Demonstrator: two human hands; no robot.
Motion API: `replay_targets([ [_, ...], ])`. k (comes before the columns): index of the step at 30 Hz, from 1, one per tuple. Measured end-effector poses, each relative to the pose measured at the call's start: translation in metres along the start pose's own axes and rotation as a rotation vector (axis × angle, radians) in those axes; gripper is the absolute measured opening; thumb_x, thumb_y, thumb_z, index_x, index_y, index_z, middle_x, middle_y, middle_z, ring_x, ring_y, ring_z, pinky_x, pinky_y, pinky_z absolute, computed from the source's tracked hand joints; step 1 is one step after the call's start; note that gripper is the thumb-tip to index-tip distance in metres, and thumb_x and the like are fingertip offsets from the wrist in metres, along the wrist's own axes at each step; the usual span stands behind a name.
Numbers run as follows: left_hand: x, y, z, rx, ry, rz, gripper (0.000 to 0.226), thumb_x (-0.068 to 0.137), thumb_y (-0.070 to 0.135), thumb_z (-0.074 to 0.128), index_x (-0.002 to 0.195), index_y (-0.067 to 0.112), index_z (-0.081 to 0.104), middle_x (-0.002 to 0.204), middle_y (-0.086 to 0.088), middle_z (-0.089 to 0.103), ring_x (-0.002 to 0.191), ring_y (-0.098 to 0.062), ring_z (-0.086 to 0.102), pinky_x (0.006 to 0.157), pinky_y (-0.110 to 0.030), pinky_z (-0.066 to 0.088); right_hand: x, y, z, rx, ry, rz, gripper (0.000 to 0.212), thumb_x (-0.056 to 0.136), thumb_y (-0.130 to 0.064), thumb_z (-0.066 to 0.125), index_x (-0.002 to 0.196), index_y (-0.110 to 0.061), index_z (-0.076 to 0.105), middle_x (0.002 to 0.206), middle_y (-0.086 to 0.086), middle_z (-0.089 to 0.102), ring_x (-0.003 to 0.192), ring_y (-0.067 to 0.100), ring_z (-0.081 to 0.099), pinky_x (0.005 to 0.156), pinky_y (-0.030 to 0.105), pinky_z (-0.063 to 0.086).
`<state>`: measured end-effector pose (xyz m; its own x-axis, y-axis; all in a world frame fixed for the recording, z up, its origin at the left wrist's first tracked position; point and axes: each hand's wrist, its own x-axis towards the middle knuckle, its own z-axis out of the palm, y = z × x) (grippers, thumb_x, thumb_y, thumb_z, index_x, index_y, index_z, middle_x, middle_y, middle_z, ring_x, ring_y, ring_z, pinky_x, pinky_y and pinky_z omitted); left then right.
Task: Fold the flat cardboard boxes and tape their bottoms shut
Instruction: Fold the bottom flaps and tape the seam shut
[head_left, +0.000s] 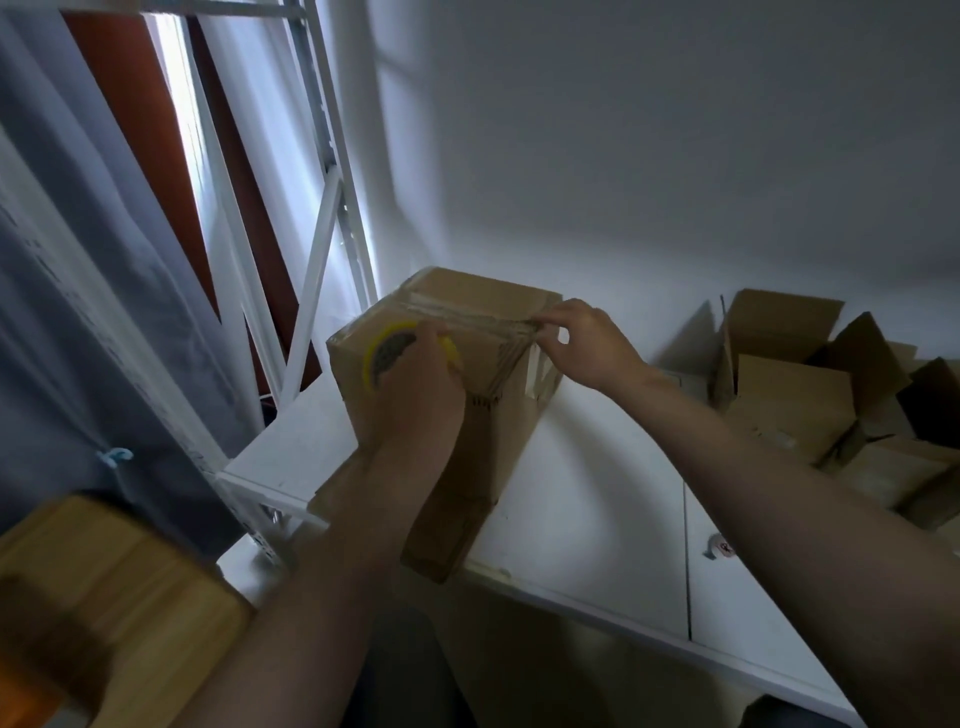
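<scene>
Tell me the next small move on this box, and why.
Likely pull the tape roll in the left hand on past the left edge of the box, then tear. The tape strip already spans the top seam, its right end held by the right hand at the right edge.

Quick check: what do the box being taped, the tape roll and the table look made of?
Box: brown corrugated cardboard, matte; ribbing shows on its side. Tape roll: yellowish, glossy plastic film, probably. Table: smooth white board, likely laminate or painted.
</scene>
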<state>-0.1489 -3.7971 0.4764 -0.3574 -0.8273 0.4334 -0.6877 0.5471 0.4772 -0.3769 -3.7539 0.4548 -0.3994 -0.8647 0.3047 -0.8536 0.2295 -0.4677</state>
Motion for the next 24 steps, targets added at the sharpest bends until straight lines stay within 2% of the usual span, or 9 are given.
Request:
replay_targets([
  [3, 0.004, 0.006, 0.008, 0.098, -0.039, -0.023, 0.043, 0.105, 0.028, 0.048, 0.144, 0.014, 0.036, 0.11, -0.008, 0.067, 0.097, -0.027, 0.067, 0.076, -0.036, 0.055, 0.035, 0.013, 0.008, -0.049, -0.109, 0.029, 0.046, 0.097, -0.018, 0.047, 0.14, -0.026, 0.059, 0.148, 0.01, 0.05, 0.137, 0.035, 0.04, 0.117, 0.047, 0.033],
  [5, 0.005, 0.008, 0.012, 0.113, -0.086, -0.054, 0.06, 0.101, 0.038, 0.055, 0.148, 0.015, 0.028, 0.115, -0.009, 0.065, 0.1, -0.03, 0.068, 0.081, -0.042, 0.058, 0.057, 0.019, 0.012, -0.094, -0.193, 0.076, 0.058, 0.094, -0.014, 0.043, 0.15, -0.032, 0.047, 0.161, 0.012, 0.032, 0.148, 0.037, 0.024, 0.122, 0.048, 0.023],
  [7, 0.005, 0.009, 0.014, 0.082, -0.175, -0.102, 0.083, 0.091, 0.055, 0.064, 0.149, 0.016, 0.02, 0.128, -0.011, 0.06, 0.111, -0.034, 0.064, 0.089, -0.047, 0.055, 0.075, 0.024, 0.015, -0.146, -0.286, 0.077, 0.066, 0.094, -0.009, 0.044, 0.155, -0.034, 0.037, 0.166, 0.016, 0.017, 0.152, 0.039, 0.013, 0.124, 0.051, 0.018],
  [9, 0.003, 0.012, 0.014, 0.099, -0.229, -0.121, 0.099, 0.081, 0.065, 0.07, 0.148, 0.015, 0.017, 0.134, -0.012, 0.056, 0.117, -0.034, 0.061, 0.091, -0.044, 0.051, 0.083, 0.027, 0.017, -0.172, -0.358, 0.06, 0.068, 0.097, -0.009, 0.045, 0.156, -0.038, 0.031, 0.166, 0.018, 0.014, 0.151, 0.042, 0.012, 0.123, 0.053, 0.017],
  [11, 0.001, 0.015, 0.012, 0.131, -0.238, -0.104, 0.106, 0.076, 0.067, 0.073, 0.149, 0.014, 0.016, 0.132, -0.011, 0.057, 0.115, -0.032, 0.062, 0.089, -0.041, 0.05, 0.083, 0.03, 0.016, -0.153, -0.377, 0.043, 0.071, 0.096, -0.008, 0.049, 0.156, -0.04, 0.029, 0.163, 0.019, 0.017, 0.149, 0.041, 0.014, 0.122, 0.051, 0.019],
  [16, -0.004, 0.014, 0.005, 0.032, -0.279, -0.131, 0.1, 0.079, 0.052, 0.079, 0.151, 0.021, 0.017, 0.134, -0.009, 0.055, 0.122, -0.033, 0.057, 0.101, -0.045, 0.048, 0.06, 0.038, 0.002, 0.009, -0.316, 0.04, 0.071, 0.086, -0.002, 0.057, 0.143, -0.043, 0.046, 0.136, 0.01, 0.03, 0.131, 0.031, 0.027, 0.11, 0.032, 0.033],
  [18, -0.006, 0.009, 0.001, -0.039, -0.301, -0.147, 0.1, 0.081, 0.044, 0.079, 0.153, 0.022, 0.014, 0.136, -0.007, 0.051, 0.125, -0.03, 0.053, 0.101, -0.043, 0.047, 0.043, 0.045, -0.008, 0.063, -0.311, 0.058, 0.067, 0.084, -0.004, 0.059, 0.134, -0.047, 0.051, 0.126, 0.004, 0.029, 0.123, 0.025, 0.029, 0.107, 0.03, 0.036],
  [22, -0.005, -0.003, -0.007, -0.098, -0.372, -0.129, 0.102, 0.078, 0.029, 0.083, 0.154, 0.027, 0.014, 0.142, -0.008, 0.044, 0.127, -0.031, 0.049, 0.095, -0.039, 0.045, -0.004, 0.046, -0.026, 0.092, -0.223, 0.118, 0.064, 0.082, -0.009, 0.066, 0.134, -0.046, 0.055, 0.122, 0.001, 0.029, 0.12, 0.021, 0.028, 0.105, 0.027, 0.03],
  [24, 0.0, -0.01, -0.008, -0.13, -0.368, -0.131, 0.103, 0.075, 0.023, 0.084, 0.154, 0.025, 0.019, 0.142, -0.01, 0.045, 0.127, -0.033, 0.049, 0.097, -0.042, 0.047, -0.027, 0.04, -0.027, 0.127, -0.164, 0.154, 0.06, 0.083, -0.012, 0.068, 0.134, -0.043, 0.057, 0.122, 0.002, 0.03, 0.119, 0.021, 0.029, 0.109, 0.027, 0.028],
])
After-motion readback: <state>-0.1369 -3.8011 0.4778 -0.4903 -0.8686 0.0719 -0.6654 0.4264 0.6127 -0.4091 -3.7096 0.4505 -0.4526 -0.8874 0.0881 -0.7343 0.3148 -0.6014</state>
